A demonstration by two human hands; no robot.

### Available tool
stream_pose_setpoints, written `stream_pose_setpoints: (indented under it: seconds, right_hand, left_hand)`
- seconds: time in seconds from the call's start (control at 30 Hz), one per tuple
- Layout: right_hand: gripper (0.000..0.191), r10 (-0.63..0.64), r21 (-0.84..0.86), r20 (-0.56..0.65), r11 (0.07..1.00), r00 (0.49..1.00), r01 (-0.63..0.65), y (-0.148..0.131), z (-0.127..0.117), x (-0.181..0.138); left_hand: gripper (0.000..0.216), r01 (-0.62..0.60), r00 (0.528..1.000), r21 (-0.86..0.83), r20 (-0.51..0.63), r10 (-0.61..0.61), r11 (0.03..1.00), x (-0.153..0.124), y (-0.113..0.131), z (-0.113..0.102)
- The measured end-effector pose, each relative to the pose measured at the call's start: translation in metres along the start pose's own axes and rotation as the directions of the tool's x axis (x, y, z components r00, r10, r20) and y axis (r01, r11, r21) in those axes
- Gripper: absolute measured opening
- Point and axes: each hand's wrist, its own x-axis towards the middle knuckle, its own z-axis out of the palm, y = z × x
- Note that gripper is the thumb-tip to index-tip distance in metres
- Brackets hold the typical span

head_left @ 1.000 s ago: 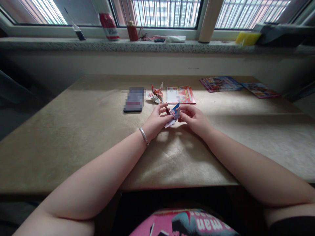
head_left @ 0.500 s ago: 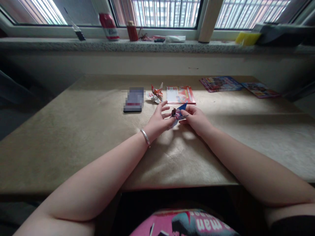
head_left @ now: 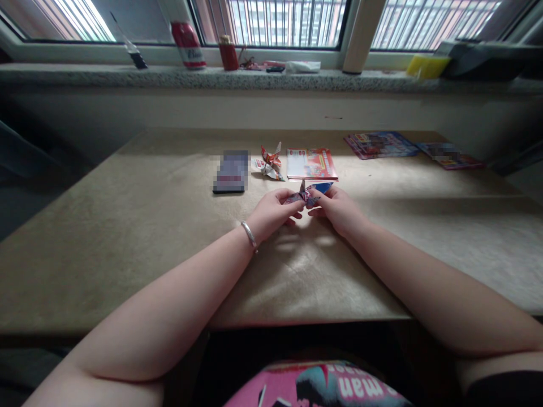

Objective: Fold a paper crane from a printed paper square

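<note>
A small folded paper figure in blue and pink print is held just above the tan table between both hands. My left hand, with a silver bracelet on its wrist, pinches the figure's left side with curled fingers. My right hand pinches its right side, where a blue flap sticks out. Both hands touch the paper. A finished folded paper figure in red and white lies on the table just behind them.
A dark phone lies left of the finished figure. A red printed sheet lies right of it, and more printed sheets at the far right. The windowsill holds a red can, a small red container and a yellow sponge.
The paper figure has been turned and flattened out sideways between the hands. My left fingers, spread half a second ago, are now curled onto the paper. The hands moved slightly away from me.
</note>
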Motion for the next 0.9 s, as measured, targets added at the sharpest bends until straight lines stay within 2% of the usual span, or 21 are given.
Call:
stream_pose_setpoints:
  seconds: [0.17,0.37,0.6,0.77,0.9]
  right_hand:
    - [0.016,0.045,0.095,-0.026,0.995,0.999,-0.042,0.0,0.004,-0.001]
    - [0.006,0.104,0.196,-0.04,0.976,0.994,-0.094,-0.003,0.004,-0.002]
    - [0.014,0.234,0.349,0.017,0.91,0.972,-0.225,-0.011,0.002,-0.002]
    - [0.01,0.282,0.364,0.059,0.887,0.957,-0.284,-0.012,0.002,-0.002]
    - [0.005,0.261,0.318,0.079,0.908,0.962,-0.272,-0.008,0.002,-0.001]
  left_hand:
    - [0.041,-0.019,1.0,-0.004,-0.017,0.019,1.0,0.001,0.0,0.002]
    - [0.027,0.061,0.998,-0.074,-0.019,-0.063,0.995,0.0,0.006,-0.002]
    - [0.014,0.126,0.992,-0.138,0.019,-0.125,0.982,0.001,0.01,-0.005]
    - [0.019,0.157,0.986,-0.205,0.087,-0.142,0.966,0.004,0.007,-0.012]
    - [0.023,0.149,0.988,-0.2,0.074,-0.137,0.968,0.003,0.007,-0.011]
